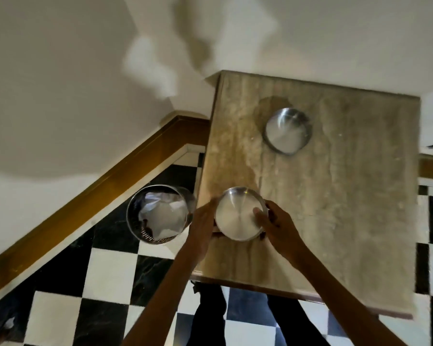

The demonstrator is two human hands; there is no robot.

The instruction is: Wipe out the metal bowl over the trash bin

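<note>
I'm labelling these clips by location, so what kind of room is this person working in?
Probably a home kitchen or dining corner. A marble-look table stands on a black-and-white checkered floor, two metal bowls sit on it, and a metal trash bin stands beside it by the wall.

Shiny brushed metal bowl [239, 213] on a matt, mottled stone tabletop [335, 196].

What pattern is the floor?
Black and white checkerboard tiles on the floor, seen in the head view.
</note>
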